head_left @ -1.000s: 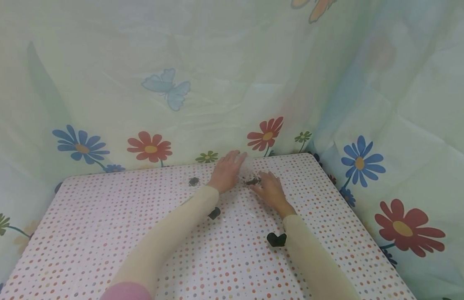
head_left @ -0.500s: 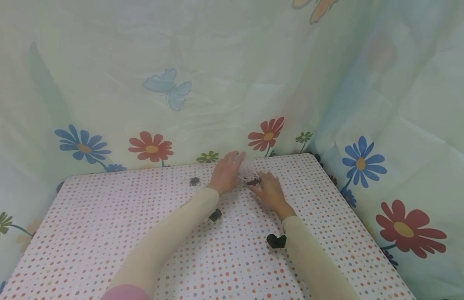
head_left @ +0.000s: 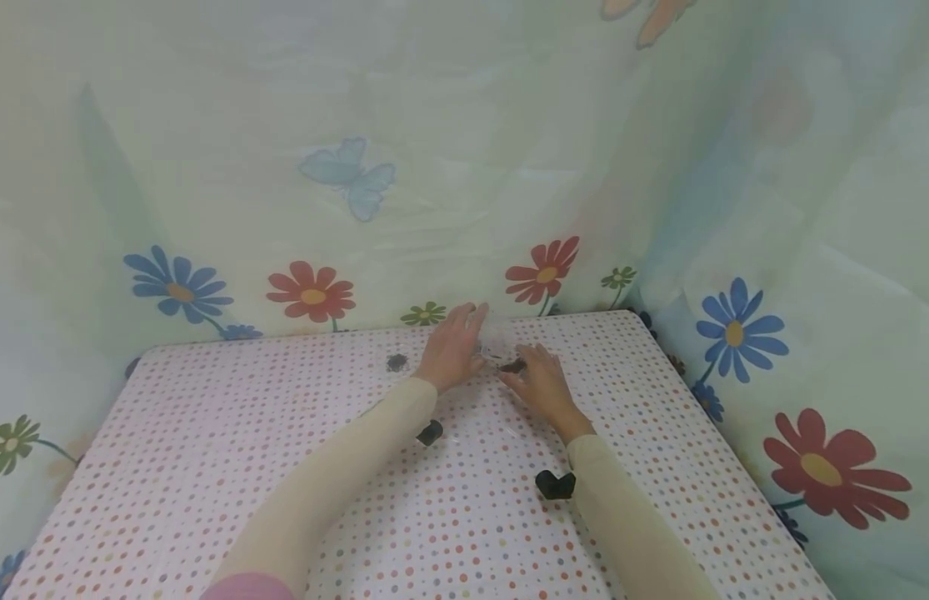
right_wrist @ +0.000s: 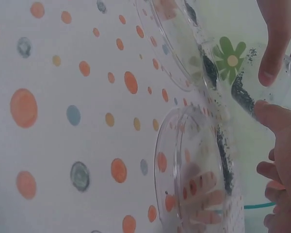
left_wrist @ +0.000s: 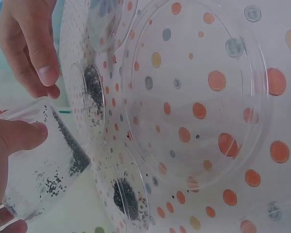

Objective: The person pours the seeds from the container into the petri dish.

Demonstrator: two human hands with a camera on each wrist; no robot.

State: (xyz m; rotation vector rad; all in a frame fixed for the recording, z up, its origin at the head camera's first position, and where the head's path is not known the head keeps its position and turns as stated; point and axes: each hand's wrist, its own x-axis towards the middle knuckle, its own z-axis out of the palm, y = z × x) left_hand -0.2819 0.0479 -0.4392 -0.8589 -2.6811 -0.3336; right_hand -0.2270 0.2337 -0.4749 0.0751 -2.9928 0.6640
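A clear plastic bag [left_wrist: 34, 179] of small black grains is tilted between the hands, the grains gathered along one lower edge. My left hand [head_left: 451, 348] grips it, thumb lying flat across its side in the left wrist view. My right hand [head_left: 545, 385] pinches a corner with the thumb [right_wrist: 269, 114]. Beneath are shallow clear round dishes: one with a dark grain pile [left_wrist: 126, 199] lies left of the left hand, and another grain pile [left_wrist: 93, 83] is by the right hand. A larger transparent round dish or lid [left_wrist: 262, 97] sits closer to me.
The table has a dotted white cover [head_left: 209, 467]. Behind it hangs a flower-printed curtain [head_left: 434, 208], continuing along the right side. Another clear round piece [right_wrist: 157, 150] lies near the right hand. Stray grains dot the cover around the dishes.
Both hands stay nearly in place around the bag. The dark patch near the right hand looks slightly different in shape, and the head view has shifted a little.
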